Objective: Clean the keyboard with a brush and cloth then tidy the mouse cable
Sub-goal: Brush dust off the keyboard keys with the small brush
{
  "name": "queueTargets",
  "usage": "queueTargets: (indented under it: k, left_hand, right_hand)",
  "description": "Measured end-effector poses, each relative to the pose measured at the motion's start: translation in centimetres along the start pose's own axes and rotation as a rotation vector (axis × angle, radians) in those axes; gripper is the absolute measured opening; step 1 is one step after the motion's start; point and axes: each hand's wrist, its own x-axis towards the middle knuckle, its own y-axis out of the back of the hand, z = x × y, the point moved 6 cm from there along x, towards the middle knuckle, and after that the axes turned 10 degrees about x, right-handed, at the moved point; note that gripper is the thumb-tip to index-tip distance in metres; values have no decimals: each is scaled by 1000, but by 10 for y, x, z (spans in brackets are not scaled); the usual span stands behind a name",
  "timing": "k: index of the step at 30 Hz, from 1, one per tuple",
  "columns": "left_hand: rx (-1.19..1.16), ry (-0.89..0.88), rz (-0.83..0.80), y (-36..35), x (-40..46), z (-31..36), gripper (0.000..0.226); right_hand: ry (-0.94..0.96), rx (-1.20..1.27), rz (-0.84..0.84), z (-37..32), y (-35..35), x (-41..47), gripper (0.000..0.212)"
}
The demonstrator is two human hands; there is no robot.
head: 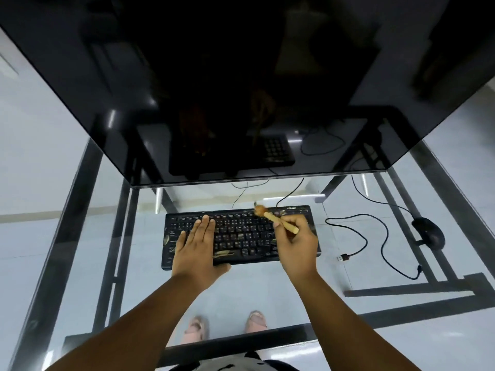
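A black keyboard (241, 231) lies on the glass desk (267, 295), with bits of brownish debris on its keys. My left hand (197, 250) rests flat on the keyboard's left half, fingers straight. My right hand (297, 242) grips a wooden-handled brush (278, 220) over the keyboard's right half, its brown head (259, 210) at the top row of keys. A black mouse (428, 232) sits at the right, and its cable (375, 236) runs in loose loops across the glass to a free USB plug (342, 257). No cloth is in view.
A large dark monitor (241, 89) hangs over the far half of the desk and reflects the keyboard. Thin cables (289, 192) run behind the keyboard. The desk's black metal frame (80, 210) and my feet show through the glass.
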Motion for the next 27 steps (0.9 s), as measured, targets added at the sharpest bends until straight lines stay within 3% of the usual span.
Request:
queueTargets:
  k: [7, 14, 16, 20, 25, 27]
  left_hand:
    - [32, 53, -58, -2, -8, -74, 120]
    - [39, 64, -173, -15, -11, -120, 122]
    - [-14, 44, -219, -21, -14, -126, 123]
    - [-37, -13, -231, -25, -19, -132, 125]
    - [-21, -31, -218, -23, -19, -132, 125]
    - [-20, -35, -218, -22, -20, -133, 124]
  right_hand:
    - [-31, 111, -248, -20, -105, -35, 3]
    - [-22, 69, -467, -34, -169, -66, 13]
    - [-23, -12, -416, -28, -167, -67, 12]
    - [-20, -30, -103, -18, -142, -61, 6]
    - [-77, 64, -375, -20, -164, -74, 9]
    - [-20, -33, -286, -19, -159, -75, 7]
